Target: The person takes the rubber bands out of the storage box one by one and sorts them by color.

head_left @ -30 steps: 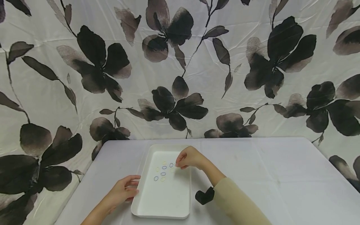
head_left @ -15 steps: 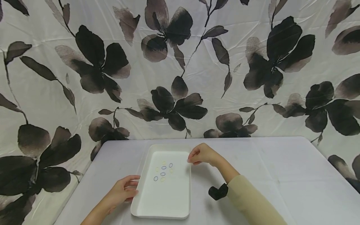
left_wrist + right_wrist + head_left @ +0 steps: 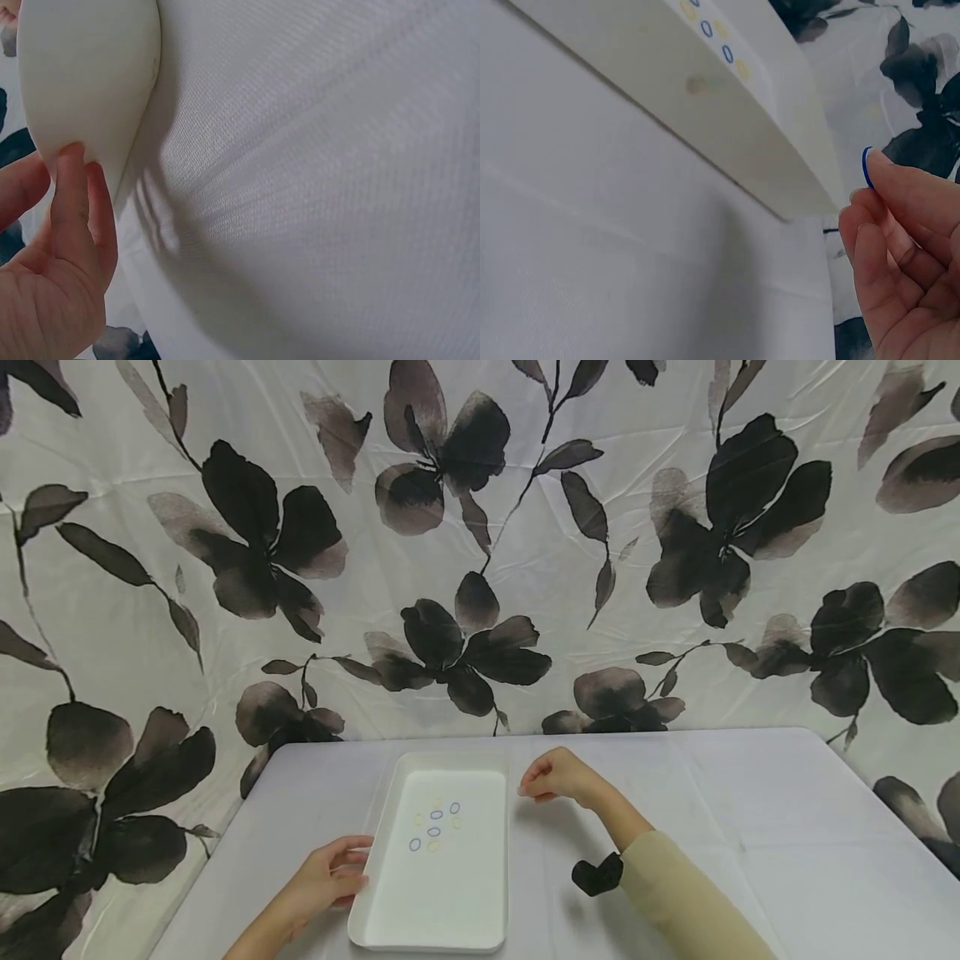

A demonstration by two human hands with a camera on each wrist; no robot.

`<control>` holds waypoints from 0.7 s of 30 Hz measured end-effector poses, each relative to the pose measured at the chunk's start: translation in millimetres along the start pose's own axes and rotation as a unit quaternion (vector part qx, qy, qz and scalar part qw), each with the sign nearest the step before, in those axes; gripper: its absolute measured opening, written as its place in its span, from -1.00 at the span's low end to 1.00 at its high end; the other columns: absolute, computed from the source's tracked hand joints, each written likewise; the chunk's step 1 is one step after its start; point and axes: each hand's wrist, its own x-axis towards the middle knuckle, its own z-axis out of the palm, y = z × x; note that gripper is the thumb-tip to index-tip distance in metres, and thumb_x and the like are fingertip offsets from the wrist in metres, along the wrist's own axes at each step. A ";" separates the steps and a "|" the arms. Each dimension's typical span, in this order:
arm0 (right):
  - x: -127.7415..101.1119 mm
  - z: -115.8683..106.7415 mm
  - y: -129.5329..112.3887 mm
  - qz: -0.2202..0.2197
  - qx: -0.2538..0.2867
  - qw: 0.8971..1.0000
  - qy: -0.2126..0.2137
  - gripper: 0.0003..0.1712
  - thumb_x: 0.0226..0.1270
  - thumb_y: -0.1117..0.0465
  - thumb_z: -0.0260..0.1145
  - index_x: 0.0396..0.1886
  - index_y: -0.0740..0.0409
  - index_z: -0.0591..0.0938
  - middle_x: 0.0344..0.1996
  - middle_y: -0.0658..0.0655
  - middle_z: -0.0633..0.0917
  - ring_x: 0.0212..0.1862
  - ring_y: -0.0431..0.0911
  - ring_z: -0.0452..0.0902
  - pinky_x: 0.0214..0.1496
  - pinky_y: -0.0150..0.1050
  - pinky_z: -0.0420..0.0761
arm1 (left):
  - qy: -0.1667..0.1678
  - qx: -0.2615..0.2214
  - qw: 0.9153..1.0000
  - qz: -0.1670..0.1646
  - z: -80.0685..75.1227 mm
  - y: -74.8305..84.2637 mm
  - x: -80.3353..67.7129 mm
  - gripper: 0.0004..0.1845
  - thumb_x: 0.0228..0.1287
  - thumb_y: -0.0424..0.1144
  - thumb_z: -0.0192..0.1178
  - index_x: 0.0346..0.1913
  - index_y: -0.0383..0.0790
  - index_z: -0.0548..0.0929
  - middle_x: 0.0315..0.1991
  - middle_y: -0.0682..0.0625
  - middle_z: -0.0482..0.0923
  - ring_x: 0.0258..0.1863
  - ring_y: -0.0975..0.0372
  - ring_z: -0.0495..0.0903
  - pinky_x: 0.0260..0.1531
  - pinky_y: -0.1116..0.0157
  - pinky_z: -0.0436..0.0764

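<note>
Head view high, wrist views close, sharing white tray [image 3: 381,827].

A white tray [image 3: 390,893] with blue and yellow rings [image 3: 435,831] is seen on a white tablecloth [image 3: 712,810]; the backdrop [image 3: 525,527] is patterned with black flowers.
</note>
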 end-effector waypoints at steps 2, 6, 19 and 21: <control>-1.3 -2.0 0.9 0.006 0.002 1.000 0.005 -0.88 0.03 0.38 0.42 -0.43 0.38 0.67 -0.57 0.05 0.66 -0.50 -0.19 0.56 -0.34 -0.26 0.63 | -0.007 -0.002 1.000 0.004 -0.9 -1.3 -0.4 -0.38 0.10 -0.49 0.23 0.25 -0.44 0.29 0.01 -0.28 0.48 -0.18 0.07 0.60 -0.33 0.12 0.62; -3.2 -7.0 3.3 0.014 0.003 1.000 0.017 -0.88 0.03 0.38 0.41 -0.42 0.37 0.67 -0.55 0.06 0.67 -0.48 -0.19 0.57 -0.33 -0.25 0.63 | -0.020 -0.008 1.000 0.012 -2.5 -3.1 -0.4 -0.37 0.10 -0.49 0.22 0.27 -0.46 0.27 0.01 -0.29 0.47 -0.18 0.06 0.60 -0.34 0.12 0.62; -4.3 -15.5 19.6 0.020 0.012 0.999 0.045 -0.87 0.03 0.40 0.41 -0.41 0.42 0.67 -0.54 0.08 0.68 -0.51 -0.20 0.57 -0.36 -0.27 0.63 | 0.000 -0.006 1.000 0.006 0.0 -3.5 -0.1 -0.37 0.06 -0.49 0.25 0.24 -0.42 0.32 -0.01 -0.24 0.48 -0.19 0.09 0.60 -0.35 0.14 0.61; -4.5 -16.2 22.7 0.020 0.015 0.999 0.048 -0.87 0.03 0.41 0.40 -0.41 0.43 0.66 -0.54 0.07 0.68 -0.51 -0.21 0.57 -0.36 -0.28 0.63 | -0.002 -0.008 1.000 0.006 -0.3 -3.4 -0.3 -0.37 0.06 -0.49 0.25 0.24 -0.41 0.32 0.00 -0.25 0.48 -0.19 0.09 0.60 -0.35 0.14 0.62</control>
